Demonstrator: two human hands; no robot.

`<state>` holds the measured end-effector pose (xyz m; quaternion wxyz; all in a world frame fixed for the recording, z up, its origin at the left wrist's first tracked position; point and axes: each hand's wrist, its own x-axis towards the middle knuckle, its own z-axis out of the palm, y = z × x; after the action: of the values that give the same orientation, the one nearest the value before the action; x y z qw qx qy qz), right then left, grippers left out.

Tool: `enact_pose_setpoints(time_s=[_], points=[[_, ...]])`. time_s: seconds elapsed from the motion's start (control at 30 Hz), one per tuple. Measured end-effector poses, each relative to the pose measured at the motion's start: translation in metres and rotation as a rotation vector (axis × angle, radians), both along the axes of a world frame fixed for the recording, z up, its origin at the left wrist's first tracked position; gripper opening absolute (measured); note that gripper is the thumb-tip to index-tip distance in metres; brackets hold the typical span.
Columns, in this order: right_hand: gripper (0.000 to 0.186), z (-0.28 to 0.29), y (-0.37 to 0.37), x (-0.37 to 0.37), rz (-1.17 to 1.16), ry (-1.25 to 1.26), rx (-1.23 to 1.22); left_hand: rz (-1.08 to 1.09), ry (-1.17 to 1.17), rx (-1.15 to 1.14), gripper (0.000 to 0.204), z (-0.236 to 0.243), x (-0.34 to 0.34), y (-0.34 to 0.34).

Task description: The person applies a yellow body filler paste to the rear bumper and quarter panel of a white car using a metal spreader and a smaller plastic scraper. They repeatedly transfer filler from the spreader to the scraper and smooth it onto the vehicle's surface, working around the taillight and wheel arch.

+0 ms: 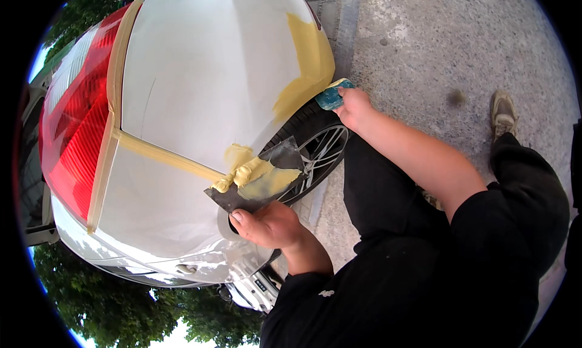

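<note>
My left hand [270, 228] is closed on the edge of a dark flat mixing board [285, 155], its thumb on top. Thick lumps and smears of yellow body filler [244, 175] lie on the board, which is held tilted in front of the wheel. My right hand [354, 108] grips a teal spreader [332, 97] with yellow filler along its edge. The spreader is at the lower corner of the white bumper [200, 63], beside a broad coat of yellow filler [309, 63]. Whether its edge touches the panel, I cannot tell.
Masking tape [173, 156] runs along the panel seam and borders the red tail light [85, 142]. Below the wheel arch is a tyre with a silver wheel [327, 151]. Concrete ground [424, 57] spreads to the right, near my shoe [504, 115]. Another white vehicle [254, 292] stands beyond.
</note>
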<state>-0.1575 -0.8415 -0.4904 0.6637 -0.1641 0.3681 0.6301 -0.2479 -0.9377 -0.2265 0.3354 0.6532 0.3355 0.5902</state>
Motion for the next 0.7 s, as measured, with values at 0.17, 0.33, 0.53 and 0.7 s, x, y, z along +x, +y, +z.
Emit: enact_pose_setpoints(time_s=[0.17, 0.33, 0.53, 0.7], points=[[0.021, 0.044, -0.025, -0.008, -0.045, 0.156, 0.186, 0.056, 0.002, -0.003, 0.034, -0.002, -0.001, -0.004], [0.019, 0.041, -0.053, -0.008, 0.058, 0.216, 0.514, 0.062, -0.028, -0.044, 0.036, -0.004, 0.004, -0.009], [0.026, 0.043, -0.065, -0.008, 0.139, -0.108, 0.174, 0.044, 0.025, -0.157, 0.039, -0.01, 0.004, -0.013], [0.043, 0.078, -0.075, 0.006, 0.113, -0.603, 0.15, -0.06, -0.136, -0.585, 0.04, -0.026, 0.004, -0.01]])
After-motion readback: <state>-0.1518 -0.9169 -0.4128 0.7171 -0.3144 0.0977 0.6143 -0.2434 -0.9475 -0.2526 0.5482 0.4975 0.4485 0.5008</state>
